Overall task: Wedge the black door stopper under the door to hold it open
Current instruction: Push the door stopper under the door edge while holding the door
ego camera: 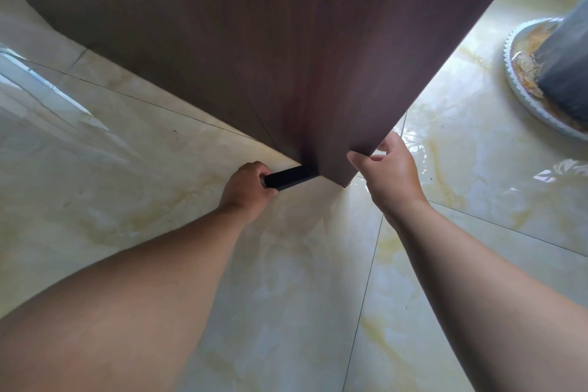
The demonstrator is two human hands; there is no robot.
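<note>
A dark brown wooden door (286, 57) fills the upper middle of the head view, its bottom corner just above the floor. The black door stopper (288, 177) lies on the tiles with its far end tucked under the door's bottom edge near that corner. My left hand (246, 191) grips the stopper's near end. My right hand (386, 173) holds the door's free edge close to the bottom, thumb on the near face and fingers wrapped behind it.
The floor is glossy cream marble-look tile (302, 280) with dark grout lines. At the right stands a grey pole (569, 51) on a round white, rust-stained base (525, 79).
</note>
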